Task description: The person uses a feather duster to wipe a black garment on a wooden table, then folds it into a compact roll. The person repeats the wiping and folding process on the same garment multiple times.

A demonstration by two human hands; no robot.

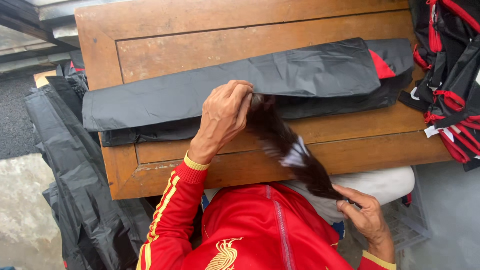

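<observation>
A blurred black fabric strip (287, 147) stretches from the wooden table's (165, 30) middle to its near right edge. The left hand (225, 115) pinches its far end against the folded black garment (235, 87); the right hand (365, 212) pinches its near end. Black-and-red garments (450, 75) are piled far right.

A long piece of black fabric with a white patch (292, 150) stretches taut and blurred from the middle of the desk (150, 45) down past its near edge. Its upper end meets the folded black cloth with a red panel (240, 85), which lies lengthwise across the desk's middle.
</observation>
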